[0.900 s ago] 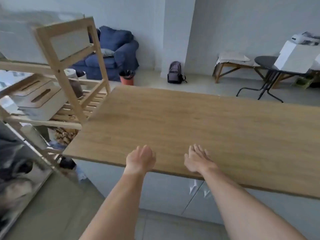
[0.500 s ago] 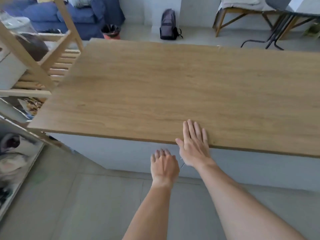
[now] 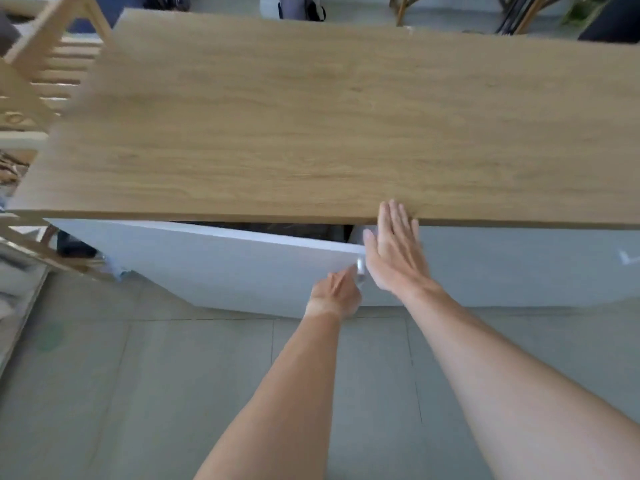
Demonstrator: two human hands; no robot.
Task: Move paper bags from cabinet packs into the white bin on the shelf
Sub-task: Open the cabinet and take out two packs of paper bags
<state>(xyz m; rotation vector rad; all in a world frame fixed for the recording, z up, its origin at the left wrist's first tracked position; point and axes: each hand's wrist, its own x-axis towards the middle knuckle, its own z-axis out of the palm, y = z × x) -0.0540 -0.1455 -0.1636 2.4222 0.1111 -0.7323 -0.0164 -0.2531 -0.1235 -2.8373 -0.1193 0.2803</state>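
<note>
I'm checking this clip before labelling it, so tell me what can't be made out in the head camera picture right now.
- Cabinet interior: only a dark gap shows above the partly open white door; no paper bags can be made out.
- Door handle: mostly covered by the left hand, so its grip is unclear.
- Wooden shelf: cut off by the left edge and blurred; no white bin visible.

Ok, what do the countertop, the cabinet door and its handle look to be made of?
Countertop: light wood or wood-look laminate, matte, judging by the grain streaks; which one is unclear. Cabinet door: smooth white painted or laminated board, flat and uniform. Handle: small, pale and shiny, possibly metal, but blurred and partly covered by the left hand.
</note>
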